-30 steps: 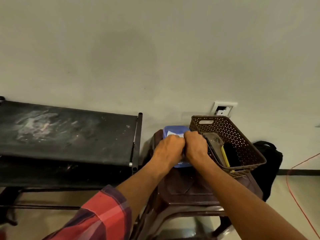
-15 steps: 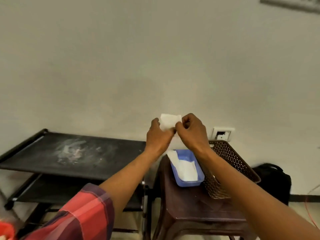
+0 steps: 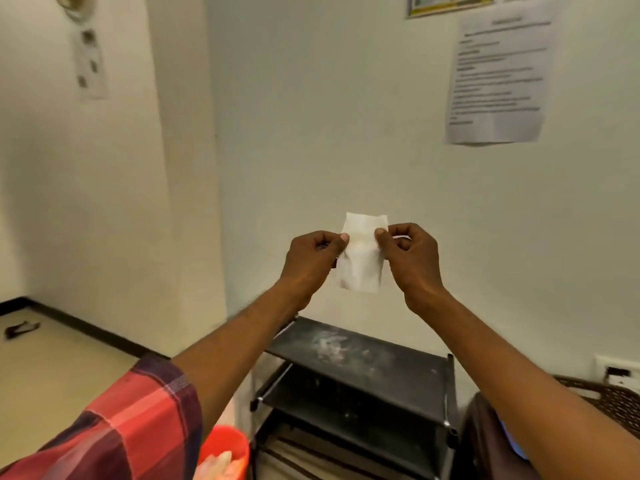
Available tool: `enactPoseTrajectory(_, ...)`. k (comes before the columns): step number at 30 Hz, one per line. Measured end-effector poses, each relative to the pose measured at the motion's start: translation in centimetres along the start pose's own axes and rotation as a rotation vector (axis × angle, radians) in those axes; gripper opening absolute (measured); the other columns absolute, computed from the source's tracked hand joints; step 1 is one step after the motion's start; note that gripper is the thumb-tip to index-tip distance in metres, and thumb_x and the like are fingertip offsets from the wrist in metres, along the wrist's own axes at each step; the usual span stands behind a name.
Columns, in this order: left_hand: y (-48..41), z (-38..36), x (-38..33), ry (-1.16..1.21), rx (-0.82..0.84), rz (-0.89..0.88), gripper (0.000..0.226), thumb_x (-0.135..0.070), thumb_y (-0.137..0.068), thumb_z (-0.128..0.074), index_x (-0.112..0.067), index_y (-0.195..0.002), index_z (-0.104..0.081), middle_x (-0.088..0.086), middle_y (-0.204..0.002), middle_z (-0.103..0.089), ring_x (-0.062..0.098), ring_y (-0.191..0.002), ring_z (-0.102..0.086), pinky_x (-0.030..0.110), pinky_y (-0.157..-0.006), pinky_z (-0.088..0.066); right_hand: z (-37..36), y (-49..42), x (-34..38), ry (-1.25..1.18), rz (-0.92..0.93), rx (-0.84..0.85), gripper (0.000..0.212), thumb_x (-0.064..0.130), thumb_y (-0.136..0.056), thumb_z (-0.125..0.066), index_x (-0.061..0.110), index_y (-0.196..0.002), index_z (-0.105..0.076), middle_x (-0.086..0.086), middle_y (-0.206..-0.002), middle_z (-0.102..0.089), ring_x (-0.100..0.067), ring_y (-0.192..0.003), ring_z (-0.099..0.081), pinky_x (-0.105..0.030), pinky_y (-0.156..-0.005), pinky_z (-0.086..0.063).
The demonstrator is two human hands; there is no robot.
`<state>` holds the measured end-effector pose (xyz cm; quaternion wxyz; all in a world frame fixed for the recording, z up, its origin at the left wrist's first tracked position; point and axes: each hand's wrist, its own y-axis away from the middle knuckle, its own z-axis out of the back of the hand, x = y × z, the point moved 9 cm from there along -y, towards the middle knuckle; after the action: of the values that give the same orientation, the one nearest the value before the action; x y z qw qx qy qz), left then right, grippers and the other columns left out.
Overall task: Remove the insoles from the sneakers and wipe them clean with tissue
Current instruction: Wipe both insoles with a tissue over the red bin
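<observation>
Head view turned up and leftward compared with a second ago. Black shelf rack point(image 3: 360, 368) now low in the middle. Brown stool point(image 3: 479, 445) and woven basket point(image 3: 620, 400) pushed into the bottom right corner. Blue tub point(image 3: 512, 441) all but hidden behind the right forearm.

Left hand point(image 3: 311, 261) and right hand point(image 3: 412, 258) raised well clear of that tub, where a second ago bunched together at its mouth. Now level with one another before the bare wall, above the rack. Drawn apart too, pinching the opposite side edges of the white tissue point(image 3: 362, 261) between thumb and curled fingers.

Pulled free as one sheet and, by the look of it, being spread open, so probably close to ready for wiping. No sneakers or insoles in view, so impossible to tell whether removal is done.

Tissue held flat toward the head and hanging upright. Long axis running top to bottom, short top edge uppermost and tipped slightly down to the right, lower edge loose below the thumbs.
</observation>
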<state>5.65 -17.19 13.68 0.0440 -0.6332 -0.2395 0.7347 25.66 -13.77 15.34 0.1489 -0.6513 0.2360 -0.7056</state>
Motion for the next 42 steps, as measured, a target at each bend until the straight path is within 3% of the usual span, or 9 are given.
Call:
enactPoseTrajectory(6,2.3,11.6,-3.1,-0.041,-0.128,-0.046,0.020,-0.028,-0.097,-0.069,-0.010,-0.097,-0.077,0.006,-0.093,-0.078,0.024,-0.089,-0.076,0.036,-0.077,-0.065,-11.5,4.5,6.0,-0.168,-0.025,0.270,0.036,0.038,-0.081,-0.079,0.018,-0.108,-0.065,0.000,-0.101,-0.073,-0.015,-0.090,-0.072,-0.042,-0.081,-0.061)
enactPoseTrajectory(10,4.5,17.8,-1.1,-0.119,-0.214,-0.010,0.018,-0.034,-0.092,-0.072,-0.017,-0.089,-0.079,0.004,-0.087,-0.078,0.026,-0.085,-0.076,0.049,-0.077,-0.065,-18.6,8.4,5.3,-0.224,-0.013,0.384,0.017,0.019,-0.081,-0.082,0.020,-0.094,-0.071,-0.002,-0.098,-0.075,-0.017,-0.088,-0.074,-0.048,-0.081,-0.061)
enactPoseTrajectory(16,11.8,31.0,11.5,-0.150,-0.339,0.205,0.021,-0.029,-0.092,-0.074,-0.009,-0.088,-0.077,0.012,-0.093,-0.079,0.027,-0.083,-0.078,0.045,-0.077,-0.065,-33.5,18.3,-3.2,-0.185,-0.191,0.675,0.041,0.026,-0.081,-0.082,0.009,-0.115,-0.070,-0.003,-0.104,-0.076,-0.017,-0.092,-0.074,-0.043,-0.082,-0.061)
enactPoseTrajectory(20,16.7,39.3,19.9,-0.184,-0.427,0.328,0.021,-0.025,-0.094,-0.071,-0.004,-0.096,-0.075,0.013,-0.092,-0.079,0.026,-0.080,-0.079,0.040,-0.075,-0.065,-42.5,25.1,-8.9,-0.167,-0.277,0.791,0.033,0.019,-0.081,-0.081,0.007,-0.110,-0.071,-0.004,-0.101,-0.076,-0.016,-0.089,-0.074,-0.033,-0.073,-0.060)
enactPoseTrajectory(24,23.8,45.2,32.8,-0.238,-0.543,0.530,0.018,-0.029,-0.092,-0.071,-0.012,-0.088,-0.076,0.010,-0.085,-0.079,0.029,-0.081,-0.077,0.044,-0.080,-0.062,-49.8,32.5,-18.0,-0.069,-0.329,0.884,0.033,0.027,-0.076,-0.083,0.010,-0.103,-0.073,-0.003,-0.096,-0.077,-0.018,-0.088,-0.074,-0.043,-0.077,-0.061)
enactPoseTrajectory(28,34.7,46.0,50.2,-0.355,-0.607,0.870,0.017,-0.032,-0.089,-0.069,-0.018,-0.083,-0.077,0.000,-0.076,-0.078,0.020,-0.074,-0.077,0.045,-0.079,-0.064,-53.4,42.3,-30.6,0.050,-0.429,1.044,0.034,0.027,-0.078,-0.080,0.012,-0.107,-0.073,-0.003,-0.097,-0.076,-0.018,-0.087,-0.074,-0.048,-0.077,-0.061)
enactPoseTrajectory(33,45.8,40.5,67.8,-0.410,-0.603,1.269,0.036,-0.036,-0.084,-0.068,-0.003,-0.069,-0.068,0.012,-0.064,-0.070,0.035,-0.073,-0.072,0.043,-0.071,-0.061,-53.2,52.8,-45.9,0.270,-0.562,1.227,0.020,0.032,-0.077,-0.075,0.021,-0.094,-0.072,0.003,-0.088,-0.074,-0.014,-0.081,-0.071,-0.044,-0.074,-0.061)
enactPoseTrajectory(36,49.7,37.0,73.9,-0.478,-0.587,1.408,0.041,-0.037,-0.087,-0.068,-0.009,-0.060,-0.056,0.004,-0.057,-0.058,0.036,-0.078,-0.071,0.030,-0.054,-0.041,-51.8,57.3,-53.0,0.380,-0.634,1.274,0.025,0.032,-0.079,-0.074,0.017,-0.099,-0.070,0.000,-0.092,-0.073,-0.018,-0.085,-0.069,-0.038,-0.074,-0.059)
enactPoseTrajectory(42,51.2,36.2,78.8,-0.623,-0.622,1.459,0.047,-0.028,-0.087,-0.077,0.003,-0.116,-0.058,0.018,-0.112,-0.071,0.037,-0.108,-0.067,0.029,-0.072,-0.038,-50.0,63.6,-61.9,0.492,-0.736,1.292,0.035,0.030,-0.081,-0.075,0.012,-0.111,-0.069,-0.005,-0.104,-0.071,-0.024,-0.095,-0.066,-0.037,-0.079,-0.057)
